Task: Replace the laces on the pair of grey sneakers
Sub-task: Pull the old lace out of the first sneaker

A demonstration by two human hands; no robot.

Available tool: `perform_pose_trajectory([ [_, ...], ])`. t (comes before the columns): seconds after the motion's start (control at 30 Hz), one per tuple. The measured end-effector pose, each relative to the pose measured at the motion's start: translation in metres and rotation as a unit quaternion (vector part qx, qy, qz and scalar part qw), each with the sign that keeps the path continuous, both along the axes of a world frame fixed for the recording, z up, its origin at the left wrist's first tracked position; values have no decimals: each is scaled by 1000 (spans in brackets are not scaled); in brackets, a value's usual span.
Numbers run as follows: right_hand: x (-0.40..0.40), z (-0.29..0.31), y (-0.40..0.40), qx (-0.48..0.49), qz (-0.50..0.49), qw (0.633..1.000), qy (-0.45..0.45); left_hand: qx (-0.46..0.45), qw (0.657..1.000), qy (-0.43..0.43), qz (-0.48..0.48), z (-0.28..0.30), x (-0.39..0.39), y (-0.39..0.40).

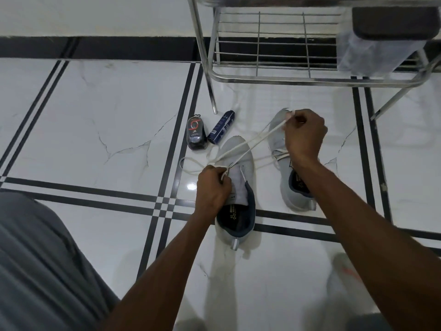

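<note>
Two grey sneakers stand on the tiled floor, toes pointing away from me. The nearer sneaker (238,163) has its white tongue up, and my left hand (213,188) pinches a white lace (248,143) at its eyelets. That lace runs taut up and to the right to my right hand (304,134), which grips its other end above the farther sneaker (286,182). A slack loop of lace lies on the floor left of the nearer shoe. The farther sneaker has white lace crossing its upper; my right wrist hides part of it.
A black shoe-polish sponge case (196,136) and a dark blue spray can (221,127) lie just beyond the nearer shoe. A chrome wire shoe rack (274,77) stands behind, with a dark item and a clear bag on it. My grey-clothed knee (40,259) fills the lower left.
</note>
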State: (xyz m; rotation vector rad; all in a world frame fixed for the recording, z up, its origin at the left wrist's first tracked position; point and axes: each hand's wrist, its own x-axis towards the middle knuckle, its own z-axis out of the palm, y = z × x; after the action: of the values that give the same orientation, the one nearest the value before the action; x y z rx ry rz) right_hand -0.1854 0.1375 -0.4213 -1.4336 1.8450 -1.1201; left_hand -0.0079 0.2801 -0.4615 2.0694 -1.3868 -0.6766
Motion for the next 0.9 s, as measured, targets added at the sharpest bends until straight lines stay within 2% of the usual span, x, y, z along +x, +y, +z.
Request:
perform_pose_trajectory([
  [0.03,2,1,2,-6,29,1000,7,-1,1000,2,4,-1,0,1],
  [0.1,16,-4,17,26,154,987,27,-9,1000,4,4,-1,-1,2],
  [0.2,39,-18,43,105,352,923,112,-11,1000,4,-5,-1,-2,-3],
  [0.27,51,-33,47,94,394,900,160,-11,1000,6,-2,-3,-1,-7],
  [0.43,59,-65,45,69,405,875,256,5,1000,18,-6,-8,-5,-6],
  [0.5,57,-65,46,49,422,869,255,6,1000,24,-2,-8,-5,-5],
  [0.53,54,-59,46,38,408,880,242,5,1000,24,0,-8,-4,-5],
  [0.57,50,-51,43,24,363,904,226,2,1000,19,2,-8,-2,-4],
  [0.63,32,-29,23,-6,173,972,160,-6,1000,11,1,-9,2,-5],
  [0.7,6,-9,-1,-30,-9,996,79,-7,1000,12,2,-7,3,-5],
  [0.73,-2,-7,-8,-34,-41,997,59,-6,1000,12,6,-6,2,-4],
  [0.8,4,-4,-3,-13,23,997,69,-12,1000,14,12,-6,0,-2],
  [0.9,31,-19,26,83,230,965,97,-15,1000,17,15,-3,-4,-1],
])
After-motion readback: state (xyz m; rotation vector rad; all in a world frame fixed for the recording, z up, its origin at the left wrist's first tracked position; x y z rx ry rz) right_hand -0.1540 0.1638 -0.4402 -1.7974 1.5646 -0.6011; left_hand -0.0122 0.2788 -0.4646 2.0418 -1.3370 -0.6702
